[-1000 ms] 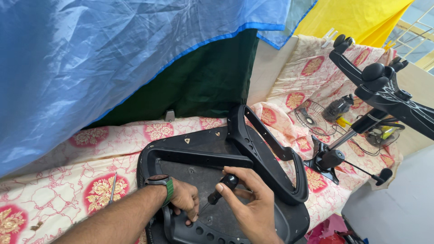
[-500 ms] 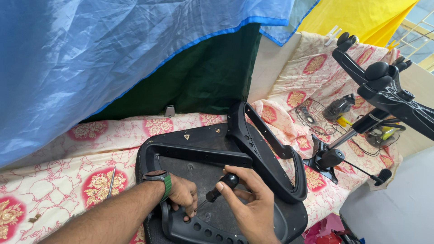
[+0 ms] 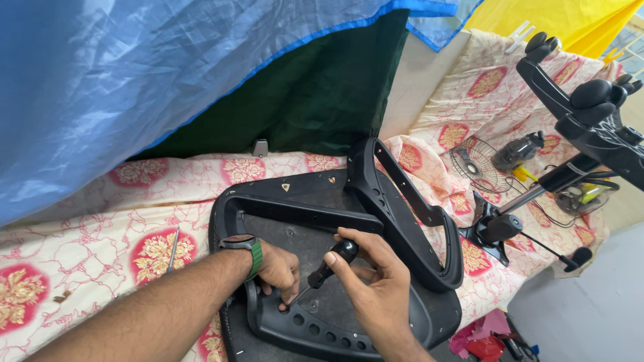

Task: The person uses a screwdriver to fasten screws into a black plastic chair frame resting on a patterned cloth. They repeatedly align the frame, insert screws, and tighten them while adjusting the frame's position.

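since a second ago my hands have barely shifted; only my view has edged a little to the left. low in the middle of the frame, my right hand point(image 3: 372, 278) is curled tight around a black screwdriver point(image 3: 332, 263), tip angled down-left onto the black chair seat point(image 3: 402, 315). my left hand point(image 3: 278, 271), green watch point(image 3: 249, 251) on its wrist, presses its fingers on the seat bracket point(image 3: 295, 325) beside the tip; whether they grip anything i cannot tell. an armrest point(image 3: 409, 214) arcs right of centre. the chair base point(image 3: 590, 127) sits upper right on a floral sheet point(image 3: 80, 241).

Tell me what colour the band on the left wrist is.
Green, the wrist band on the left hand, seen in the head view.
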